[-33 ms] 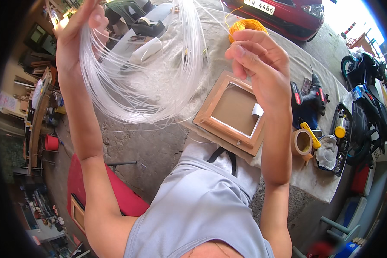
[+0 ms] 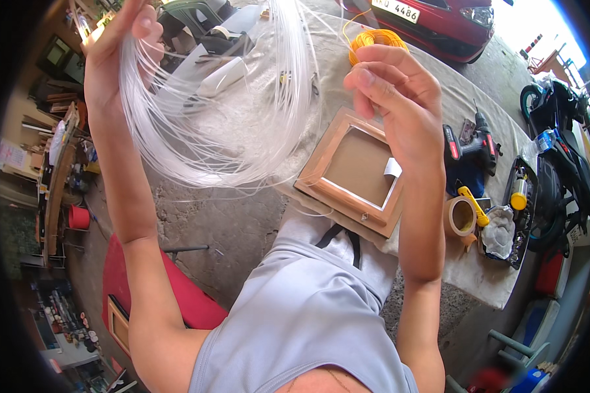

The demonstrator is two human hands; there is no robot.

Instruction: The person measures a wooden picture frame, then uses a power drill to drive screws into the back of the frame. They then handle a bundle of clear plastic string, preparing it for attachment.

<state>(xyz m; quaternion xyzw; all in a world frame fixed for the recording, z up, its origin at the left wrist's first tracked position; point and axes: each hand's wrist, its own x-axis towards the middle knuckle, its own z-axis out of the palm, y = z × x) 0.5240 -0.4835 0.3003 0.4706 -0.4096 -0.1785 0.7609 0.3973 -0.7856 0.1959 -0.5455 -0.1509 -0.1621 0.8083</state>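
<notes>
My left hand (image 2: 115, 62), raised at the upper left, is closed around a big loose coil of clear nylon line (image 2: 206, 173). The loops hang in a wide bundle over the table's near edge, and their top runs out of view. Across from it, my right hand (image 2: 403, 98) is raised with thumb and fingertips pinched together. A thin strand runs from the coil's top toward those fingertips; its end is hidden there. Below the right hand lies a wooden picture frame (image 2: 337, 193) with a brown backing, white inner edges and a curled white flap.
A cloth-covered table (image 2: 465, 275) holds an orange cord coil (image 2: 377, 40), a cordless drill (image 2: 484, 141), a tape roll (image 2: 461, 217), a yellow cutter (image 2: 472, 204) and a black tray (image 2: 523, 216). A red car (image 2: 439, 26) and motorcycle (image 2: 550, 170) stand beyond. A red chair (image 2: 170, 288) is at left.
The hanging loops of nylon line have swayed slightly. Both hands stay in nearly the same place.
</notes>
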